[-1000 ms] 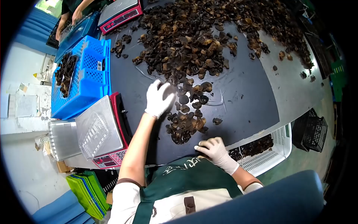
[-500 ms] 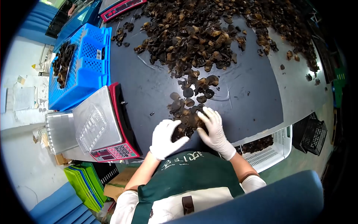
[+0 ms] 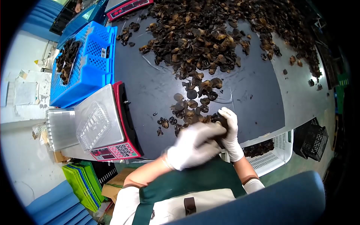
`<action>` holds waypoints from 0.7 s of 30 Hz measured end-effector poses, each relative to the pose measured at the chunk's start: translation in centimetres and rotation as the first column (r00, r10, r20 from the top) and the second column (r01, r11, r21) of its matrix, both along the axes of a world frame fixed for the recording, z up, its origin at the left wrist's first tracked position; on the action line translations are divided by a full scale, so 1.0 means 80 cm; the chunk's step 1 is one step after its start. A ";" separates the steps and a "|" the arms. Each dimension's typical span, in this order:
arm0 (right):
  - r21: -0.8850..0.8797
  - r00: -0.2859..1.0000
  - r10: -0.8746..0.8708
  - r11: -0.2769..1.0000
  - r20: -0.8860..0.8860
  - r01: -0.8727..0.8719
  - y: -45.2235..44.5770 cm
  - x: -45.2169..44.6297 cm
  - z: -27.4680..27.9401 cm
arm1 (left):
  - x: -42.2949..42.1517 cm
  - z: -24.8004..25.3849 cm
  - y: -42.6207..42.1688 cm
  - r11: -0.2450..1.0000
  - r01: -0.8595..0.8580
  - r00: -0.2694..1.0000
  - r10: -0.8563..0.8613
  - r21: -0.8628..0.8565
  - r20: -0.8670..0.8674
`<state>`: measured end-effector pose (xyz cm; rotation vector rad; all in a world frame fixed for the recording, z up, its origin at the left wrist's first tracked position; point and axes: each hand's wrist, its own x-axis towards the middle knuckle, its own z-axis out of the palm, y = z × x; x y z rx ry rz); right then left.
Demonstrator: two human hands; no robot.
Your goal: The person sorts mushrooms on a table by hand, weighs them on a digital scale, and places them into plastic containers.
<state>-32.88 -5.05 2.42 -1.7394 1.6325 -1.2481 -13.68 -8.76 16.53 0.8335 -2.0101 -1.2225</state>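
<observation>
My left hand (image 3: 195, 145), in a white glove, is smeared by motion near the table's front edge and reaches toward my right hand. My right hand (image 3: 231, 135), also gloved, is curved around some dark fungus pieces (image 3: 222, 123). A small group of dark brown fungus pieces (image 3: 183, 108) lies just beyond my hands on the dark mat (image 3: 255, 101). A few loose pieces (image 3: 163, 122) rest left of that group. The large fungus heap (image 3: 198, 41) spreads across the back of the table.
A red scale (image 3: 122, 120) with a clear plastic tray (image 3: 93, 125) stands at the left. Behind it is a blue crate (image 3: 93, 63) with a pack of fungus. A white basket (image 3: 270, 155) sits below the right front edge. A person's hand (image 3: 78, 7) shows at the top left.
My left hand has crossed from the left side of the small group toward my right hand. My right hand has moved slightly right, with fungus pieces now in it. The small group has spread.
</observation>
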 end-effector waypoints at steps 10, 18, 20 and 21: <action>0.138 0.897 -0.021 0.986 -0.441 0.091 0.005 0.000 -0.005 | 0.049 -0.129 -0.066 0.832 -0.153 0.774 0.436 -0.533 0.459; 0.068 0.828 0.405 0.909 -0.387 -0.412 0.011 0.069 0.010 | 0.132 -0.123 -0.034 0.979 0.154 0.817 -0.051 -0.132 0.575; 0.042 0.837 0.430 0.895 -0.337 -0.443 -0.007 0.064 0.019 | 0.132 -0.117 -0.046 0.984 0.107 0.846 -0.013 -0.145 0.533; 0.047 0.848 0.450 0.889 -0.282 -0.456 -0.029 0.053 0.022 | 0.133 -0.116 -0.058 0.986 0.063 0.869 0.022 -0.155 0.494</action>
